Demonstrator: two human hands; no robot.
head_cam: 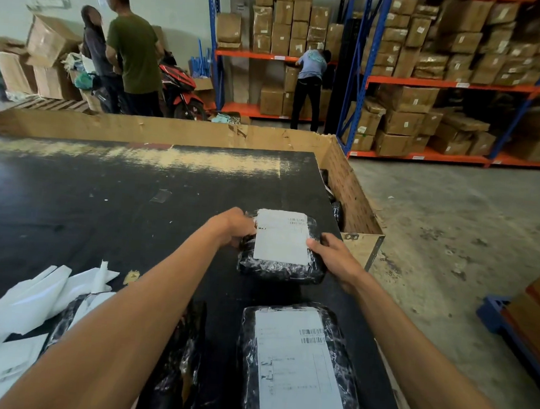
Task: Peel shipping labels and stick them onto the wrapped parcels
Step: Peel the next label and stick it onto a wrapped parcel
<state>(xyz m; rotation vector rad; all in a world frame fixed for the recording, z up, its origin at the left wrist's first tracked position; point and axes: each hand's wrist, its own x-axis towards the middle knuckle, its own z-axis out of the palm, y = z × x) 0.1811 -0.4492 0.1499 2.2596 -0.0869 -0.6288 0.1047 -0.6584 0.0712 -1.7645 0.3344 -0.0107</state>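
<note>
Hands are holding a black-wrapped parcel [280, 268] on the dark desk [104, 200], toward its right side. The left hand [234, 226] is gripping the parcel's far left edge with curled fingers, and the right hand [333, 255] is gripping its right edge, thumb lying on the white shipping label [281, 236] that is covering the parcel's top. A second labelled parcel [297, 364] is lying nearer, just below it. White backing papers [35, 303] are lying scattered at the near left of the desk. Cardboard boxes [429, 56] are filling the far racks.
</note>
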